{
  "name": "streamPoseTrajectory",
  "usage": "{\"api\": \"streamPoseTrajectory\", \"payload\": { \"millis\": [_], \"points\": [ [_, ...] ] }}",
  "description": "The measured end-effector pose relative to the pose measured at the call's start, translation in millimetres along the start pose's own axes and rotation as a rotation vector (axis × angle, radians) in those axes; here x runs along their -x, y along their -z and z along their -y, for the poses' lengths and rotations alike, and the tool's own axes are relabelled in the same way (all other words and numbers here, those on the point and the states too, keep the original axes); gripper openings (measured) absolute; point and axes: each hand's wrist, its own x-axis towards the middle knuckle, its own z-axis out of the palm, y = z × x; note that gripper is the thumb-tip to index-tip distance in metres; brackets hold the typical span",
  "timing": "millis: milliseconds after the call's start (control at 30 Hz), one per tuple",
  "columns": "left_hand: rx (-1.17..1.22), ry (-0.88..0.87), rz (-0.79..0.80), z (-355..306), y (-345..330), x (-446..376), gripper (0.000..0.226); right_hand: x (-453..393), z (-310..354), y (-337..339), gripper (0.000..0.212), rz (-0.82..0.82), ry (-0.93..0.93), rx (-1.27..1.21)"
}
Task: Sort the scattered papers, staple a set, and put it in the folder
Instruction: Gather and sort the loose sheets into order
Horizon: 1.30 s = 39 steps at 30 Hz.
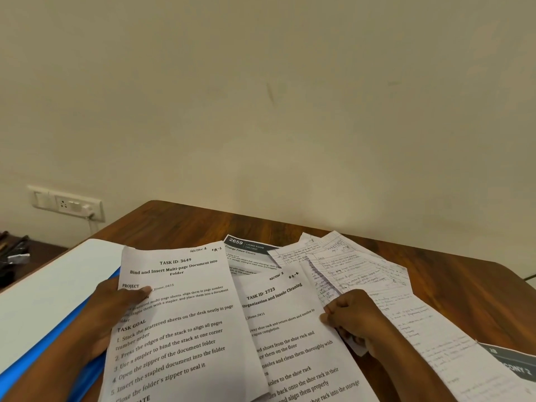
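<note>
A: On the dark brown wooden desk (452,274)?

B: Scattered white paper sheets, overlapping across the middle and right. Nearest the left, a printed white sheet headed "TASK ID: 3649" (185,323), with a numbered list about stacking, stapling and a zippered folder. Partly under its right edge, a second printed white sheet headed "TASK ID: 2723" (293,338). Behind both, toward the wall, a white sheet with a dark header band reading "2659" (246,250). Further right, several lined handwritten pages (348,265) fanned over one another, words too small to read. At the far right edge, another dark-banded sheet (510,364), cut off.

A: And the folder?

B: A bright blue flat folder (58,343) at the left, lying on the desk beneath a blank white sheet (52,294) and under the left edge of the 3649 sheet.

A: Hands?

B: Left hand (116,306) gripping the left edge of the 3649 sheet, thumb pressed flat on the printed face, fingers hidden behind. Right hand (356,320) curled, pinching the right edge of the 2723 sheet, with a handwritten page also caught under the fingers.

A: Beyond the desk?

B: Plain cream wall (290,97), with a white switch-and-socket plate (68,203) low at the left.
</note>
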Motion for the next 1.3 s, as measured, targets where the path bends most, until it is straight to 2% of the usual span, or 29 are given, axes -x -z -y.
{"api": "streamPoseTrajectory", "payload": {
  "millis": [100, 167, 233, 333, 533, 667, 767, 800, 900, 1000, 1100, 1133, 1233, 1300],
  "points": [
    [-0.018, 0.007, -0.012, -1, -1, 1, 0.020, 3, 2, 2, 0.020, 0.003, -0.010, 0.020],
    [-0.022, 0.012, -0.016, -1, -1, 1, 0.020, 4, 4, 5, 0.013, -0.007, 0.004, 0.046],
    [-0.021, 0.016, -0.023, -2, -1, 2, 0.019, 3, 4, 11, 0.007, -0.072, 0.034, 0.079],
    [-0.021, 0.029, -0.030, -2, 0, 1, 0.019, 3, 5, 27, 0.013, -0.243, 0.087, 0.213],
    [-0.036, 0.013, -0.052, -3, -1, 3, 0.013, 1, 4, 64, 0.005, -0.369, 0.103, 0.531],
    [-0.052, 0.019, -0.039, -5, -1, 6, 0.013, 21, 6, 52, 0.022, -0.459, 0.096, 0.884],
    [-0.053, 0.014, -0.069, -8, -4, 9, 0.010, 35, 19, 18, 0.038, -0.531, 0.248, 0.972],
    [-0.049, 0.020, -0.073, -9, -5, 10, 0.009, 37, 27, 5, 0.041, -0.491, 0.334, 0.929],
    [-0.050, 0.039, -0.083, -12, -6, 12, 0.011, 35, 48, -35, 0.045, -0.210, 0.515, 0.697],
    [-0.030, 0.054, -0.075, -15, -8, 15, 0.007, 17, 67, -68, 0.054, -0.010, 0.621, 0.733],
    [-0.041, 0.072, -0.070, -17, -8, 15, 0.008, -4, 75, -86, 0.106, 0.090, 0.621, 0.753],
    [-0.046, 0.075, -0.071, -17, -7, 14, 0.008, -12, 73, -92, 0.105, 0.090, 0.607, 0.746],
    [-0.052, 0.072, -0.069, -17, -7, 14, 0.008, -20, 63, -103, 0.059, 0.038, 0.642, 0.766],
    [-0.050, 0.071, -0.052, -16, -8, 14, 0.007, -9, 60, -106, 0.041, -0.004, 0.718, 0.745]
  ]
}}
